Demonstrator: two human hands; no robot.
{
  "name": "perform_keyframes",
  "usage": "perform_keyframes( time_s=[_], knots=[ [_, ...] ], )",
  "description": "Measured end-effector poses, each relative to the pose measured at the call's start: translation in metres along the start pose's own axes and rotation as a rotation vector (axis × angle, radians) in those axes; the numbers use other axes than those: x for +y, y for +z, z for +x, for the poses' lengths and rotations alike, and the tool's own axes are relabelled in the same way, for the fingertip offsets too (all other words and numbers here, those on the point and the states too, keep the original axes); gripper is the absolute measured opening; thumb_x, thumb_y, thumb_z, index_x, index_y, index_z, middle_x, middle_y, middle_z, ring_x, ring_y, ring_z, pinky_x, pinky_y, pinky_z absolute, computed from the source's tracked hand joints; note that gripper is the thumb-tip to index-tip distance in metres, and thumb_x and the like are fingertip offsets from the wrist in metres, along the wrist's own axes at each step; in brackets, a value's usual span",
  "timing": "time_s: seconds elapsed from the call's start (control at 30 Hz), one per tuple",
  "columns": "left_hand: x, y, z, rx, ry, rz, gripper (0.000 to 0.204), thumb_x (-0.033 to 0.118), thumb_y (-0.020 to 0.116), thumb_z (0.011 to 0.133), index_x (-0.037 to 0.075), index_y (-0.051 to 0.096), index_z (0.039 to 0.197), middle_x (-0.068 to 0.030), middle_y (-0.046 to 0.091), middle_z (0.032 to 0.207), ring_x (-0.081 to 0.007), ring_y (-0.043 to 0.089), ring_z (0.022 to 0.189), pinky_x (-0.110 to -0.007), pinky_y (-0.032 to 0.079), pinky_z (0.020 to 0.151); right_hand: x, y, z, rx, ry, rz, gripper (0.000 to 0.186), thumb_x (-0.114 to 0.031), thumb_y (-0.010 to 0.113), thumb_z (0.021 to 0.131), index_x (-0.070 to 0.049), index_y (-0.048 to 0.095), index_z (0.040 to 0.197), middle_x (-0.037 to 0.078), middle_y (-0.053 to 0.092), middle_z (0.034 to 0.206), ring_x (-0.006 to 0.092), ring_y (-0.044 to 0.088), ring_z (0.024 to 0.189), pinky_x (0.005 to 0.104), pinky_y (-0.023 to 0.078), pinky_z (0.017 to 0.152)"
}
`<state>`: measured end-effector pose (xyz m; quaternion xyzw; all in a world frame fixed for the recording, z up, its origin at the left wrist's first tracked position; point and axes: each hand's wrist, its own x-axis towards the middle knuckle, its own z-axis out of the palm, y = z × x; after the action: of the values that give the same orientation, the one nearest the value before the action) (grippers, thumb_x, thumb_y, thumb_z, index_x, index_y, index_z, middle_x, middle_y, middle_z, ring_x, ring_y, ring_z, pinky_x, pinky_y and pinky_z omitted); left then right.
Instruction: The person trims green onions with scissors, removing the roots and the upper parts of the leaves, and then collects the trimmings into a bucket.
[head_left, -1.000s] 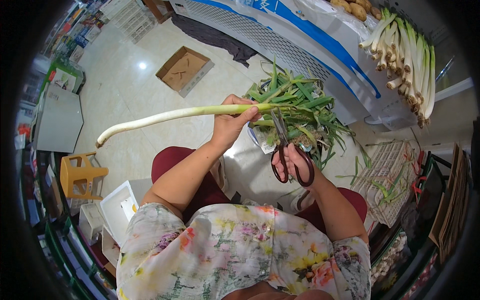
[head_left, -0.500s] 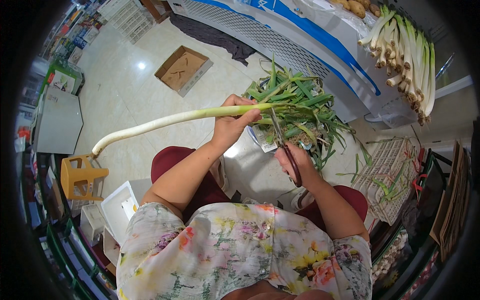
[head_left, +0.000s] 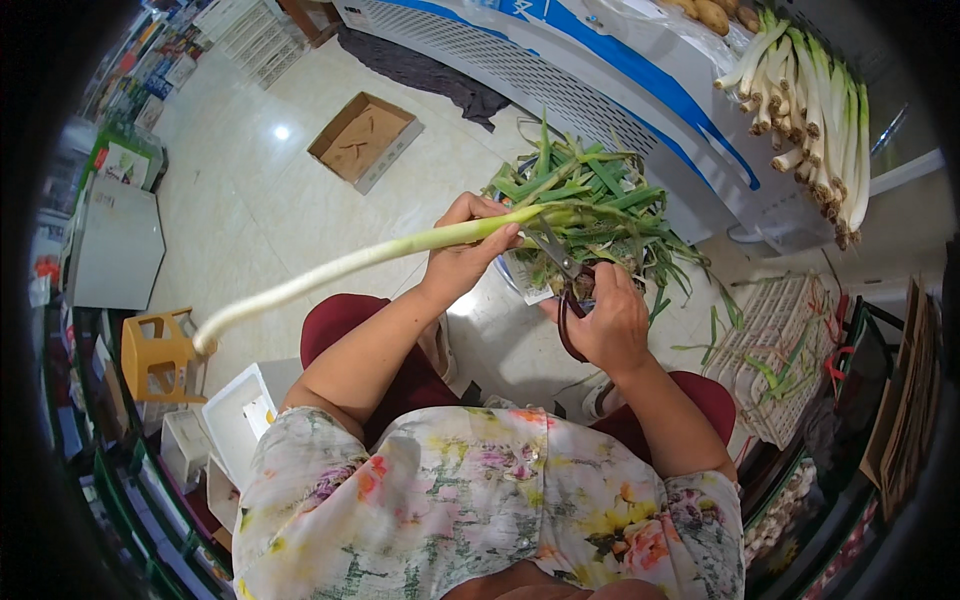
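A long leek (head_left: 312, 274) stretches leftward from my left hand (head_left: 460, 258), which grips its pale green part; its white, curved root end hangs over a yellow plastic stool (head_left: 150, 355). In my right hand (head_left: 612, 325) are dark-handled scissors (head_left: 558, 255), their metal blades at the leek's green leaves just right of my left hand. Below and behind both hands lies a heap of cut green leaves (head_left: 630, 195) with some papery scraps.
A cardboard tray (head_left: 365, 140) lies on the tiled floor (head_left: 230, 220). White cabinet (head_left: 660, 120) along the top carries trimmed leeks (head_left: 810, 120) and potatoes. At right are a plastic crate (head_left: 760, 380) and flattened cardboard (head_left: 895, 390); at lower left, a white foam box (head_left: 240, 410).
My right hand has turned over with the scissors, its back now upward. The leek has tilted, its root end dropping lower, while my left hand keeps hold near the same spot.
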<state>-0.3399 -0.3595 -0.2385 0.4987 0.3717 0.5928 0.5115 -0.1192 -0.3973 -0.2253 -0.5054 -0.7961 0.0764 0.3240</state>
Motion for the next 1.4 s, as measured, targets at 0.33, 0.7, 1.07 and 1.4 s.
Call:
perform_keyframes(
  time_s=[0.33,0.7,1.07,1.4],
  knots=[
    [-0.002,-0.008,0.002,0.036,-0.079,-0.036,0.018,0.003,0.065,0.093,0.002,0.048,0.096,-0.0128,0.060,0.106,-0.0132,0.065,0.084,-0.025,0.058,0.075,0.000,-0.012,0.003,-0.256,0.219,0.058,0.054,-0.043,0.084,0.071,0.000,0.055,0.088,0.016,0.061,0.078,0.0372,0.062,0.072,0.0455,0.049,0.065],
    [-0.012,-0.011,0.000,-0.122,0.081,0.195,0.015,0.002,0.071,0.087,0.002,0.056,0.090,-0.0103,0.065,0.097,-0.0157,0.063,0.092,-0.029,0.052,0.078,0.008,-0.022,0.008,-0.445,0.280,0.149,0.064,-0.053,0.075,0.076,0.004,0.059,0.099,0.027,0.064,0.092,0.0445,0.063,0.091,0.0492,0.050,0.081],
    [-0.014,-0.008,-0.002,-0.195,0.316,0.478,0.019,-0.003,0.072,0.085,0.001,0.057,0.095,-0.0136,0.062,0.107,-0.0147,0.063,0.088,-0.025,0.052,0.072,0.004,-0.017,0.005,-0.461,0.358,0.157,0.068,-0.057,0.075,0.076,0.004,0.057,0.100,0.026,0.062,0.095,0.0445,0.063,0.092,0.0504,0.051,0.081],
    [-0.017,-0.004,0.004,-0.196,0.248,0.466,0.015,-0.001,0.071,0.087,0.000,0.060,0.097,-0.0130,0.062,0.105,-0.0134,0.061,0.088,-0.024,0.052,0.072,0.017,0.005,-0.008,-0.280,0.342,0.304,0.049,-0.042,0.078,0.081,0.002,0.059,0.074,0.006,0.056,0.055,0.0247,0.054,0.047,0.0365,0.045,0.051]
  ],
)
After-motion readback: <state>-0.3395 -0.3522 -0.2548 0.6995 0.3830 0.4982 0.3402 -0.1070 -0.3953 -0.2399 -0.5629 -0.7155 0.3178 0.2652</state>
